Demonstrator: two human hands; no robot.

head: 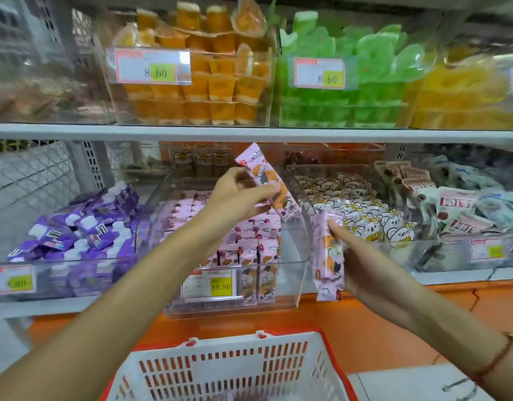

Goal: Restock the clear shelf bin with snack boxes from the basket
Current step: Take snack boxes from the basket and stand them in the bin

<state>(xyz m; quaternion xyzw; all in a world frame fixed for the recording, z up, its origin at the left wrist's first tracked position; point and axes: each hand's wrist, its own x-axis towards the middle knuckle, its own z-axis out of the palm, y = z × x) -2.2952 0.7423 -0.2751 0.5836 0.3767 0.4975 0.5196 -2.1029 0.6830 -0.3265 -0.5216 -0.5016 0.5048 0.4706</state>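
Clear acrylic fills the view, and the biggest piece in play is the clear shelf bin [290, 273] on the lower shelf, its left and middle already packed with rows of pink boxes and a gap open at its right end. Below it sits the basket [232, 369], white mesh with a red rim, and what lies in its bottom is too dim to count. Now the risks: the tilted snack box [266, 183] is up over the bin at a slant, and if it goes down at that angle it could jam across the standing rows or tip a neighbour. The second snack box [327, 256] hangs out past the bin's right wall, just beside the bin of white cartoon packets [362, 215], so a careless swing could clip that wall or drop it in the wrong bin. On to the hands: the left hand [237, 195] has its fingers curled round the tilted box, thumb along the lower edge. The right hand [362, 264] grips the upright box from its right side, forefinger stretched up along it, the rest wrapped behind.
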